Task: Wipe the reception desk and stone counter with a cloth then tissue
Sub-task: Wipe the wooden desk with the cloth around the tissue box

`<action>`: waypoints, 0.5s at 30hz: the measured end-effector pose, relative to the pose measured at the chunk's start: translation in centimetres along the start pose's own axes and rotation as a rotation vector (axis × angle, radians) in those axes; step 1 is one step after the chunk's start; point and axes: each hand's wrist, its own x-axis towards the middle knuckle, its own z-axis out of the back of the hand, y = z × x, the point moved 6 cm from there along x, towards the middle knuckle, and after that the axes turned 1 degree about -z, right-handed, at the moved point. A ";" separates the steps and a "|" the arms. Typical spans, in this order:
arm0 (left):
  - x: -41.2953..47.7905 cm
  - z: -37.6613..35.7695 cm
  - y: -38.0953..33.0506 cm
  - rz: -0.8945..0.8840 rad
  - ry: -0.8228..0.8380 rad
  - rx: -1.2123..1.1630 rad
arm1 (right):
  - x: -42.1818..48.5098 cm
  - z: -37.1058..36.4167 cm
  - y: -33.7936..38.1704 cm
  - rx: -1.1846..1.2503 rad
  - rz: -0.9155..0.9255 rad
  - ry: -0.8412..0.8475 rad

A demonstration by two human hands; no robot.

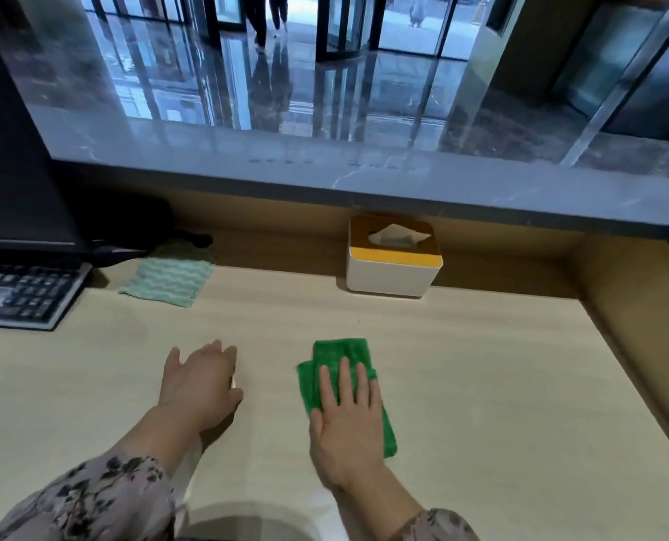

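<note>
A folded green cloth (335,359) lies on the light wooden reception desk (481,384), right of centre. My right hand (346,419) presses flat on it with straight fingers. My left hand (200,384) rests on the bare desk to the left, fingers relaxed, holding nothing. A white tissue box (393,273) with a yellow lid stands at the back of the desk, one tissue sticking out. The grey stone counter (325,165) runs above and behind the desk.
A pale striped cloth (169,277) lies at the back left, beside a keyboard (24,294) and a dark monitor (13,150). A wooden wall bounds the desk on the right. Beyond the counter is a glossy lobby floor with people far off.
</note>
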 end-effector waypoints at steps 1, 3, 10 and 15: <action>0.2 0.5 -0.5 0.005 -0.008 -0.044 | -0.3 -0.1 -0.1 -0.016 0.059 0.004; 0.9 1.9 -2.0 0.005 -0.053 -0.157 | -0.4 0.4 -1.7 -0.070 0.201 -0.032; 5.8 4.9 -9.5 0.115 0.017 -0.913 | 2.8 2.5 -15.4 -0.148 0.152 -0.098; 9.9 7.8 -14.2 0.199 0.021 -1.188 | 5.3 3.8 -25.2 -0.155 -0.106 -0.069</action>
